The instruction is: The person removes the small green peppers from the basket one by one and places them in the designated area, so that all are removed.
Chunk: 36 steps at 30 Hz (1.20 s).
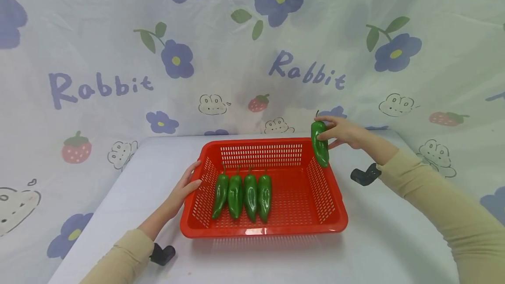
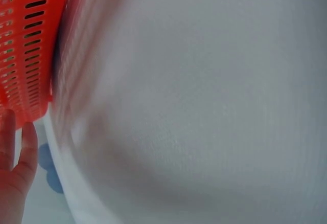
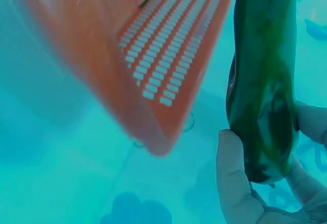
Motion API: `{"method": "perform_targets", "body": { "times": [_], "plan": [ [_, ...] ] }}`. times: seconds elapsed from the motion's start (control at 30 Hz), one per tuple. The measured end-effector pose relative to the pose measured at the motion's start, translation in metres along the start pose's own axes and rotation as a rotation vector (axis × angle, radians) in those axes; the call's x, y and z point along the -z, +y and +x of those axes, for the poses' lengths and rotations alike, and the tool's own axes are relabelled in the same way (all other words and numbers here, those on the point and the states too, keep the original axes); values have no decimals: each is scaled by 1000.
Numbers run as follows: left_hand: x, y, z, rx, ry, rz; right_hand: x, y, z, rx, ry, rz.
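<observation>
A red perforated basket (image 1: 263,231) holds several green peppers (image 1: 235,196) lying side by side in its left half, stems toward the back. Over the basket's back right corner, my right hand (image 1: 342,133) pinches another green pepper (image 1: 320,143) near its stem end, tip hanging down. The right wrist view shows this pepper (image 3: 265,81) upright between thumb and fingers, beside the basket's corner. My left hand (image 1: 185,187) rests on the basket's left rim; in the left wrist view its fingers (image 2: 28,147) lie by the basket wall (image 2: 30,55).
The basket stands on a white table (image 1: 378,240). Behind it hangs a pale cloth (image 1: 221,21) printed with flowers, strawberries and the word Rabbit. A black object is at each wrist, one by the left sleeve (image 1: 162,254) and one by the right (image 1: 364,174).
</observation>
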State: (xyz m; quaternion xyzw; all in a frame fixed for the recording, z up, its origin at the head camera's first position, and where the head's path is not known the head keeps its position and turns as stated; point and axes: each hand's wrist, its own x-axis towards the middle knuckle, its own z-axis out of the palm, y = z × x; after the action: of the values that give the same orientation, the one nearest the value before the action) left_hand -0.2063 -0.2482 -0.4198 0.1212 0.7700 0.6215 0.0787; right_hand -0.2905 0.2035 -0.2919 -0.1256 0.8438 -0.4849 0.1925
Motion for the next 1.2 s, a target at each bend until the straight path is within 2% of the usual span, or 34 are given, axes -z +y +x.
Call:
{"method": "perform_targets", "body": {
  "times": [0.33, 0.67, 1.2],
  "plan": [
    [0, 0, 0, 0, -3, -1, 25, 10, -11, -4, 62, -22],
    [0, -1, 0, -6, -6, -16, 37, 26, -13, 0, 95, -37],
    [0, -3, 1, 18, 9, -7, 42, 79, -1, 8, 96, -56]
  ]
}}
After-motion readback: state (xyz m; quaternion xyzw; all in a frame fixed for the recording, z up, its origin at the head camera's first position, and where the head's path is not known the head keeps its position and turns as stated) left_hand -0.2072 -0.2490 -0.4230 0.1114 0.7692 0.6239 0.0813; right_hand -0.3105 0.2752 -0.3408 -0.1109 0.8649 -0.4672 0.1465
